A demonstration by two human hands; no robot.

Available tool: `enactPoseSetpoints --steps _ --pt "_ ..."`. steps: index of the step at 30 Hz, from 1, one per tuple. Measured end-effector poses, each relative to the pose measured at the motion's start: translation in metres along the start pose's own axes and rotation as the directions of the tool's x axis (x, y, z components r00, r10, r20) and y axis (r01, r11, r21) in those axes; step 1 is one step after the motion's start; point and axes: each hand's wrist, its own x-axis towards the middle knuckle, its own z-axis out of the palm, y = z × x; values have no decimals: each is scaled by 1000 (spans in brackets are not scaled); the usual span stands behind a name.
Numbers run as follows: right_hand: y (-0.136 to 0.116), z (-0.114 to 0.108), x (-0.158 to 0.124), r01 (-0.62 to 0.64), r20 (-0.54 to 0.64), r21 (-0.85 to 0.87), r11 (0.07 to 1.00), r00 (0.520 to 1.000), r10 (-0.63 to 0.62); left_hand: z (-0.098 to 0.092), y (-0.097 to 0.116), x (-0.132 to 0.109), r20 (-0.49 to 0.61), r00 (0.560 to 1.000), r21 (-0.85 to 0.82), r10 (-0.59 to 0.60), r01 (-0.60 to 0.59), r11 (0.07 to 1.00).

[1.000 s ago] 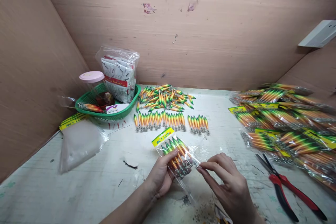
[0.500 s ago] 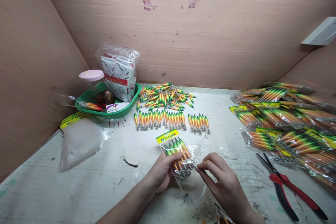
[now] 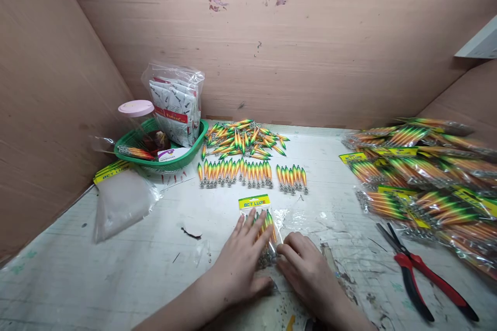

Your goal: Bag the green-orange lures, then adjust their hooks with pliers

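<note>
A clear plastic bag of fishing lures (image 3: 274, 221) with a yellow "BCT LURE" header lies on the table in front of me. Across it rests my left hand (image 3: 248, 248), fingers spread and flat, covering much of the lures inside. At the bag's lower right edge, my right hand (image 3: 305, 269) has its fingers curled together on the plastic; its fingertips are partly hidden. Just beyond stand a long row of green-and-orange lures (image 3: 235, 173) and a shorter row (image 3: 291, 180), hooks toward me. Behind them is a loose heap of lures (image 3: 244, 139).
On the right lie stacked packed lure bags (image 3: 419, 176) and red-and-black pliers (image 3: 406, 261). At the left, a green basket (image 3: 182, 164) holds packets, a lidded cup and lures. Beside it are flat plastic bags (image 3: 124, 201). Wooden panels (image 3: 272, 51) enclose the table.
The filled bag has come down from a held, tilted position to lie on the table. My left hand has let go its grip and spread over it; my right hand stays at its right edge.
</note>
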Motion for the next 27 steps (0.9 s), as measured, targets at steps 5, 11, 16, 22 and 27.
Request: enactPoseSetpoints --steps 5,11,16,22,27 --pt "4 3 8 130 -18 -73 989 991 -132 13 -10 5 9 995 -3 96 -96 995" --pt "3 12 14 160 -17 -102 982 987 -163 12 -12 7 -53 995 -39 79 -81 996" --pt "6 15 15 168 -20 -109 980 985 -171 16 -9 6 -113 988 -52 106 -113 992" --pt "5 14 16 120 -1 -82 989 993 -121 20 -17 4 -128 985 -52 115 -122 991" --pt "4 17 14 71 16 -55 996 997 -71 19 -20 5 -165 977 -76 132 -146 986"
